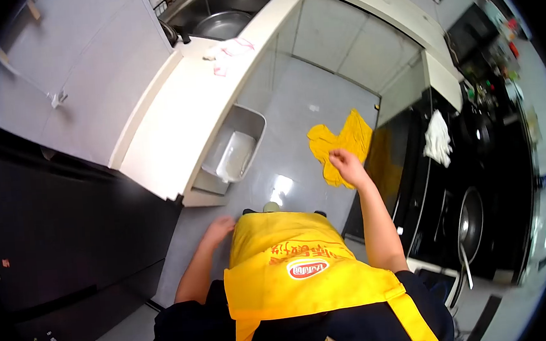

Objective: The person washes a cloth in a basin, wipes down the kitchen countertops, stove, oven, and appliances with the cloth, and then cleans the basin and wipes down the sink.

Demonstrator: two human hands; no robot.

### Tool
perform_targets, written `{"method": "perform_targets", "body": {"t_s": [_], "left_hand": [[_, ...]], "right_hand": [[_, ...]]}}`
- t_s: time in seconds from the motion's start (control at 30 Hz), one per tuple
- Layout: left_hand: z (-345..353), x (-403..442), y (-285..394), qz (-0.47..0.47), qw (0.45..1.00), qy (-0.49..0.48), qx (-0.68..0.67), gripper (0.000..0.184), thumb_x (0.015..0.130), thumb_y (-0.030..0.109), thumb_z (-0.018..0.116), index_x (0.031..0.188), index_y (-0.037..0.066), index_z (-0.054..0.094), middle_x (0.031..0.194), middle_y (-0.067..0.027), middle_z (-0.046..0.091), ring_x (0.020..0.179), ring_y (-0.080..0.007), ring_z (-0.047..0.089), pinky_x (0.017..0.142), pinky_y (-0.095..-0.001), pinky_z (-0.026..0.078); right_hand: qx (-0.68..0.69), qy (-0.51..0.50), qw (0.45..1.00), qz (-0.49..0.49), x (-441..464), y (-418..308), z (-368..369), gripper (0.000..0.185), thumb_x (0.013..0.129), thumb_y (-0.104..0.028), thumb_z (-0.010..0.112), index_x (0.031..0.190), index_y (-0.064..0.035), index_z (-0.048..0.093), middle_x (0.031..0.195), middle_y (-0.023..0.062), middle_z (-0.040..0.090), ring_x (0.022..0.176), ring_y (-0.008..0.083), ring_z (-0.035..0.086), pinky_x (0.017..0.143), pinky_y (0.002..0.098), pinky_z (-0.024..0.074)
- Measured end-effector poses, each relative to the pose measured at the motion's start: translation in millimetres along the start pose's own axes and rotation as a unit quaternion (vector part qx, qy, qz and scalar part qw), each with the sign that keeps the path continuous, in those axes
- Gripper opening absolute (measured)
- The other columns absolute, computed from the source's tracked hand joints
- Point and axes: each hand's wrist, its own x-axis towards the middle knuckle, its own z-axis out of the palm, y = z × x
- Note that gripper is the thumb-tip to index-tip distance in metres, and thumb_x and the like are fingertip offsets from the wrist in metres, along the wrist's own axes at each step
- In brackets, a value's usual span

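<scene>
My right hand (347, 168) is held out in front, its fingers loosely curled with a gap at the thumb and nothing visible in them. In the view it overlaps a crumpled yellow cloth (354, 133), which looks spread on the grey floor; contact between hand and cloth is not visible. My left hand (221, 228) hangs low beside the yellow apron (278, 240) I wear, fingers loosely stretched and holding nothing I can see. Beyond it, against the counter, stands a grey open-topped bin (254, 124) with a pale bottom.
A white counter (163, 140) runs along the left, with a red-and-white cloth (230, 50) near the sink (180, 18). A black fridge (68, 229) stands at left. On the right, a white cloth (437, 140) lies by the black stove, where a pan (471, 220) sits.
</scene>
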Motion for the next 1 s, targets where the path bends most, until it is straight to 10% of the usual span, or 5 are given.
{"method": "perform_targets", "body": {"t_s": [0.27, 0.43, 0.67, 0.77, 1.0], "left_hand": [[61, 80, 326, 0.19, 0.962, -0.193, -0.037, 0.029, 0.099, 0.015, 0.058, 0.125, 0.003, 0.058, 0.117, -0.0068, 0.065, 0.104, -0.0143, 0.062, 0.095, -0.0296, 0.048], [35, 210, 438, 0.433, 0.831, 0.3, 0.182, 0.044, 0.086, 0.015, 0.068, 0.127, 0.004, 0.058, 0.131, -0.0181, 0.057, 0.121, -0.0348, 0.052, 0.104, -0.0421, 0.041], [23, 308, 515, 0.263, 0.712, 0.545, 0.356, 0.056, 0.081, 0.014, 0.07, 0.134, 0.008, 0.053, 0.134, -0.0199, 0.048, 0.122, -0.0413, 0.045, 0.102, -0.048, 0.041], [27, 320, 526, 0.219, 0.713, 0.582, 0.323, 0.05, 0.08, 0.014, 0.07, 0.127, 0.009, 0.056, 0.13, -0.0177, 0.051, 0.117, -0.0388, 0.048, 0.098, -0.0469, 0.044], [17, 362, 558, 0.23, 0.782, 0.572, 0.093, 0.036, 0.081, 0.006, 0.068, 0.116, 0.007, 0.061, 0.111, -0.0153, 0.064, 0.107, -0.0373, 0.058, 0.092, -0.0443, 0.048]], "right_hand": [[0.007, -0.022, 0.986, 0.166, 144, 72, -94, 0.03, 0.094, -0.021, 0.065, 0.112, 0.0029, 0.065, 0.104, 0.0117, 0.07, 0.096, 0.0194, 0.064, 0.086, 0.0319, 0.0494], [0.021, -0.002, 0.997, 0.075, 313, 26, -185, 0.03, 0.096, -0.021, 0.065, 0.114, 0.0023, 0.063, 0.099, 0.0047, 0.067, 0.09, 0.0147, 0.06, 0.082, 0.029, 0.0483], [-0.077, -0.175, 0.967, -0.166, 546, -106, -144, 0.031, 0.092, -0.018, 0.065, 0.117, -0.0015, 0.062, 0.114, 0.0179, 0.065, 0.098, 0.0295, 0.067, 0.082, 0.0372, 0.055], [-0.068, -0.338, 0.898, -0.273, 580, -192, -68, 0.037, 0.09, -0.018, 0.066, 0.124, -0.0036, 0.059, 0.126, 0.0196, 0.06, 0.109, 0.034, 0.063, 0.089, 0.0402, 0.0533], [-0.187, -0.283, 0.723, -0.602, 633, -239, 92, 0.049, 0.085, -0.022, 0.067, 0.132, -0.0158, 0.055, 0.123, 0.0178, 0.059, 0.112, 0.0348, 0.058, 0.091, 0.0446, 0.049]]}}
